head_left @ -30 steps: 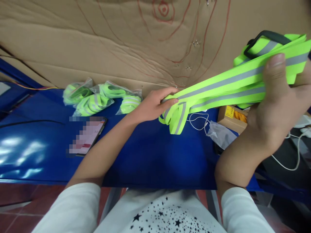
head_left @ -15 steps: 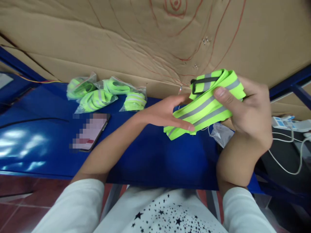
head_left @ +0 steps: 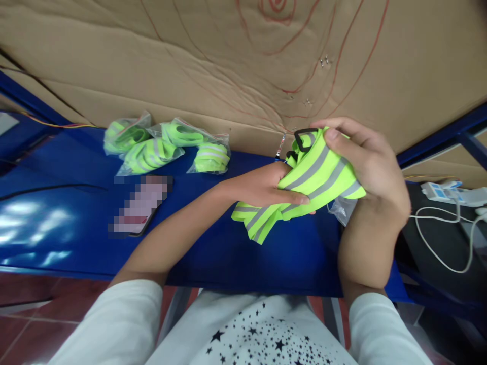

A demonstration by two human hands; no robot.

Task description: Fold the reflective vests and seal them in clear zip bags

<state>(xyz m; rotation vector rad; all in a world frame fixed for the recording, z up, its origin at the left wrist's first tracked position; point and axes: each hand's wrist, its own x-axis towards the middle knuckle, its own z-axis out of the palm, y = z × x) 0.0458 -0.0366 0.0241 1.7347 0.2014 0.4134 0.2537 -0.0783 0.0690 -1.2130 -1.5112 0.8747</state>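
A folded neon-yellow reflective strap with grey stripes and a black buckle is held above the table between both hands. My left hand is closed around its lower left part, thumb lying across the front. At the upper right end my right hand grips it, thumb on the front face and fingers behind. Loose folds of the strap hang below my left hand. Partly hidden behind the right forearm lies a clear plastic bag.
Several clear bags with similar straps lie at the back left of the blue table. A phone lies in front of them. Cardboard stands along the back. White cables and a power strip are at the right.
The strap and my right hand have moved down and left. My left hand has closed more tightly around the strap, and its lower folds now hang further out.
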